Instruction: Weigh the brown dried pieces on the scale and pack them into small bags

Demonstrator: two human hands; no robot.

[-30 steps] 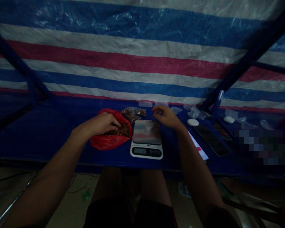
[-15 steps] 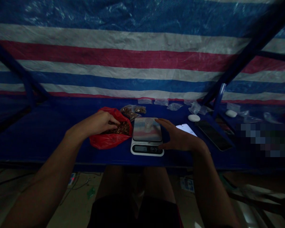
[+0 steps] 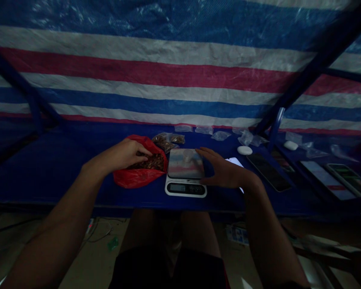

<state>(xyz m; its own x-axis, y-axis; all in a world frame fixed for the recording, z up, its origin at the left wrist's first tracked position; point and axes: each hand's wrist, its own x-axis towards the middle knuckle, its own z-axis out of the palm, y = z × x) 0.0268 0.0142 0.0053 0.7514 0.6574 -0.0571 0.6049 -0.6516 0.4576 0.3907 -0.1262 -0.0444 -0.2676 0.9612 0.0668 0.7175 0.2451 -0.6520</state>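
Observation:
Inside a red plastic bag (image 3: 138, 179) full of small brown dried pieces (image 3: 156, 162), my left hand (image 3: 128, 154) has its fingers bent down into the pieces; what the fingertips hold is hidden. To the bag's right sits a white kitchen scale (image 3: 185, 190) with a shiny metal plate and a lit display. A small clear cup (image 3: 187, 155) stands on the plate. My right hand (image 3: 221, 170) is beside the scale, thumb and fingers spread apart along its right edge.
Small clear bags with brown pieces (image 3: 165, 141) lie behind the scale. Several clear plastic bags (image 3: 221, 135) line the table's back. To the right are a white case (image 3: 244, 150), a dark phone (image 3: 269, 172) and a lit phone (image 3: 329, 180). Blue frame bars (image 3: 307, 76) rise beyond.
The camera view has shifted slightly. My left hand stays in the red bag, and my right hand remains by the scale with hardly any movement.

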